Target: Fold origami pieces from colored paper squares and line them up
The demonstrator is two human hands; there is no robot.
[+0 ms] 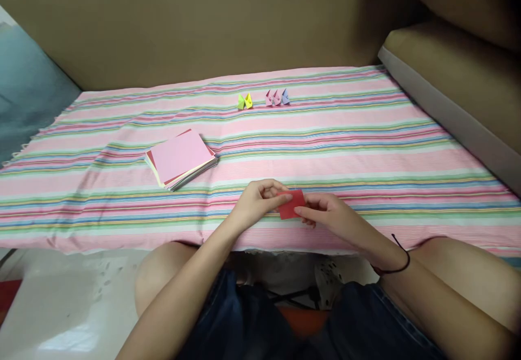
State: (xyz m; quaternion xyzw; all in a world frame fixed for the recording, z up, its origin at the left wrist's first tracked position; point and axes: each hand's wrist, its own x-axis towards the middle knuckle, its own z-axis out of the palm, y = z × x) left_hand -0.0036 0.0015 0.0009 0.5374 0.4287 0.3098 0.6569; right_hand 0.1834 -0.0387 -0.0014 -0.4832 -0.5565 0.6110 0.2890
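Observation:
A small red piece of paper (291, 207) is held up just above the near part of the striped cloth. My left hand (260, 200) pinches its upper left side, thumb on the front face. On the lower right edge, my right hand (325, 209) grips the same paper between thumb and fingers. The fingertips behind the paper are partly hidden. To the left of my hands lies a stack of coloured paper (183, 156) with a pink sheet on top and red and cream edges showing.
Toward the back sit yellow-green folded paper pieces (245, 101) and, beside them, pink and blue folded paper pieces (277, 98). The striped cloth (350, 159) covers the seat. A brown backrest (223, 23) rises behind it, with brown cushions (459, 77) at the right.

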